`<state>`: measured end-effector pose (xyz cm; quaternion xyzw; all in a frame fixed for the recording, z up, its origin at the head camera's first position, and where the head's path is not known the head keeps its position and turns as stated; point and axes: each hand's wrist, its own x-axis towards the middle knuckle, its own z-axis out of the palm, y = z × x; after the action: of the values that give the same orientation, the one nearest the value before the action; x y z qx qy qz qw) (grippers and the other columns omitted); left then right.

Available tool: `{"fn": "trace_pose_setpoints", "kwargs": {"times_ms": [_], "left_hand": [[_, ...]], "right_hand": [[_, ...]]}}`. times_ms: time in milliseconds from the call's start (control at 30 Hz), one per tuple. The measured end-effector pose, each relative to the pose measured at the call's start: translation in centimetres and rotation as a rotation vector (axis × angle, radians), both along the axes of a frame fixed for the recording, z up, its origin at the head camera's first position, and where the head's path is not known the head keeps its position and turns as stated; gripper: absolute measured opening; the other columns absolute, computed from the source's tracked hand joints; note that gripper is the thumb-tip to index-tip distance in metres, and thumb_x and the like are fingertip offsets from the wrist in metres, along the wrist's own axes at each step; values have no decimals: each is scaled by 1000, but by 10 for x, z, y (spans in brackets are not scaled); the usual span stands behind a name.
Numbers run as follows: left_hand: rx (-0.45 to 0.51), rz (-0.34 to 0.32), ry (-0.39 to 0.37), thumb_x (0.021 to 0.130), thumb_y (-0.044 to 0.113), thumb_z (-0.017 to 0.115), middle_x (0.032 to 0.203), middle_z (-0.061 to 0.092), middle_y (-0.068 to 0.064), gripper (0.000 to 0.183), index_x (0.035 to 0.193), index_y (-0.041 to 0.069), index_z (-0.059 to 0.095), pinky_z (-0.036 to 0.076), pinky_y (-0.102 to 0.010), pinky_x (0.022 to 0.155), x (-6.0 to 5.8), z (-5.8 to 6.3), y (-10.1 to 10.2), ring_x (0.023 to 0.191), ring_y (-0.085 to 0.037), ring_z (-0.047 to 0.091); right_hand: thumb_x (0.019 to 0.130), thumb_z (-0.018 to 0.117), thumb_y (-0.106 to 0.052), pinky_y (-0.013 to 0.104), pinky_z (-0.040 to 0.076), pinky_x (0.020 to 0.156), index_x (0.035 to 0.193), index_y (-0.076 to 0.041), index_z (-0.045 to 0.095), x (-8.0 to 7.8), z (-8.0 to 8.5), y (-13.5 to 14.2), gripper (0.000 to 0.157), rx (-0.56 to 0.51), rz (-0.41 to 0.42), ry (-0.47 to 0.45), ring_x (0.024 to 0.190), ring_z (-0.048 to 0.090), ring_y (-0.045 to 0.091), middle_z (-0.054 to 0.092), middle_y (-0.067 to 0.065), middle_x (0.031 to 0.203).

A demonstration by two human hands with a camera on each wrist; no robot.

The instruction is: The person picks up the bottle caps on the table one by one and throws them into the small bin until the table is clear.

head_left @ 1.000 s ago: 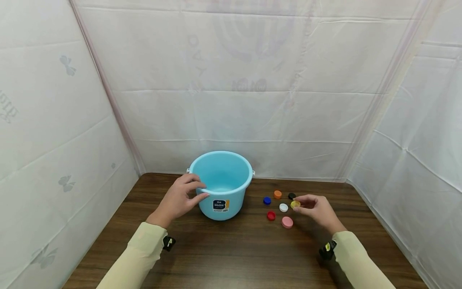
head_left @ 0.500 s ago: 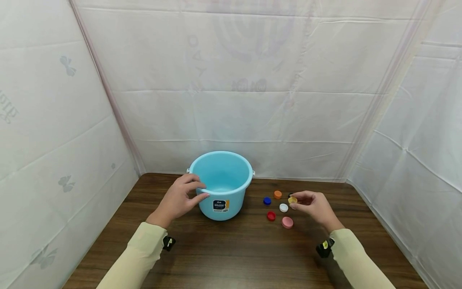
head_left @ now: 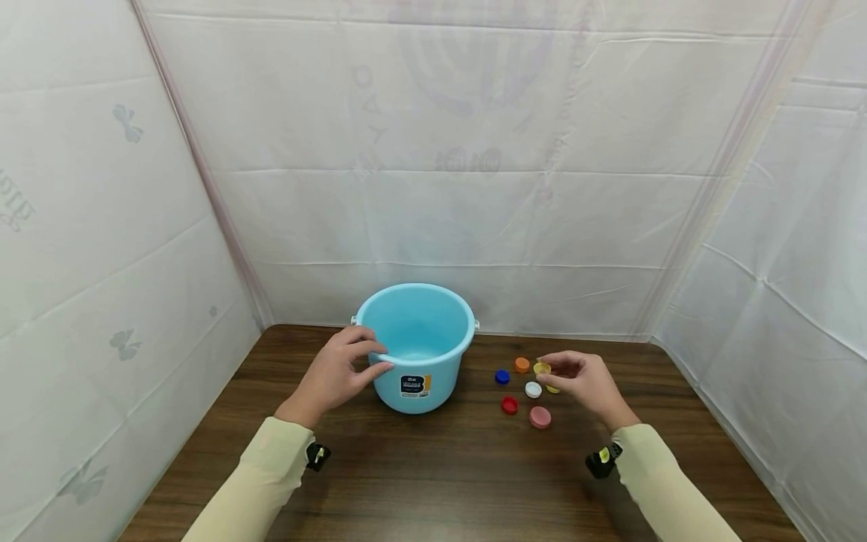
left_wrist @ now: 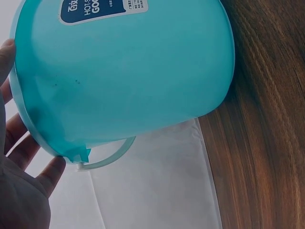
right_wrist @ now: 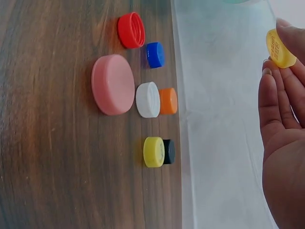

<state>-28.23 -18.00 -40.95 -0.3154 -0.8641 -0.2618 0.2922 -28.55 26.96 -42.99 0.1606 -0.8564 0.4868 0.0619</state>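
Observation:
A light blue bucket [head_left: 423, 384] stands on the brown wooden table. My left hand [head_left: 339, 369] grips its rim at the front left, with the thumb [left_wrist: 5, 59] on the outer side and the fingers at the rim. Between thumb and fingers, my right hand [head_left: 584, 382] pinches a yellow bottle cap [right_wrist: 280, 48], held above the table. Below it lies a second yellow cap [right_wrist: 154, 152] beside a black cap [right_wrist: 169, 151]. White [head_left: 533, 390], orange [head_left: 521, 365], blue [head_left: 502, 377], red [head_left: 509, 406] and pink [head_left: 539, 418] caps lie close by.
White sheeting [head_left: 433, 218] walls the table at the back and both sides. The bucket's pale handle [left_wrist: 112, 157] hangs at its side. The brown table [head_left: 440, 482] stretches in front of the bucket and caps.
My right hand has lifted the yellow cap and carried it slightly left and up. The second yellow cap now shows beneath the hand. My left hand and the bucket have stayed put.

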Motion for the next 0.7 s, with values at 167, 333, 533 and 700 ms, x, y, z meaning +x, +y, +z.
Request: {"fn": "trace_pose_setpoints", "kwargs": {"times_ms": [167,333,533,700], "left_hand": [[-1,6,-9,82,27,88,102,65,2,19,96,18,80,60,-45,88,0,0,0,98,-16,59],[-1,10,-19,82,29,88,103,65,2,20,96,18,80,60,-45,89,1,0,0,98,-16,60],[1,14,-23,82,30,88,103,65,2,21,96,18,80,60,-44,89,1,1,1,98,-16,60],[-1,21,-30,82,30,88,103,66,2,21,96,18,80,60,-44,90,2,1,0,99,-17,60]], "right_hand": [[88,83,-12,21,60,74,115,-2,75,-7,-6,0,30,1,-4,11,89,72,12,76,17,112],[87,84,-20,22,60,72,115,-8,76,-15,-16,3,32,-23,-5,12,89,71,6,76,14,113],[85,85,-27,25,61,71,113,-11,77,-17,-13,-1,33,-50,2,27,88,72,10,77,11,111],[85,86,-29,25,61,72,113,-12,77,-17,-8,-6,34,-66,-3,21,88,72,12,77,9,111]]}}
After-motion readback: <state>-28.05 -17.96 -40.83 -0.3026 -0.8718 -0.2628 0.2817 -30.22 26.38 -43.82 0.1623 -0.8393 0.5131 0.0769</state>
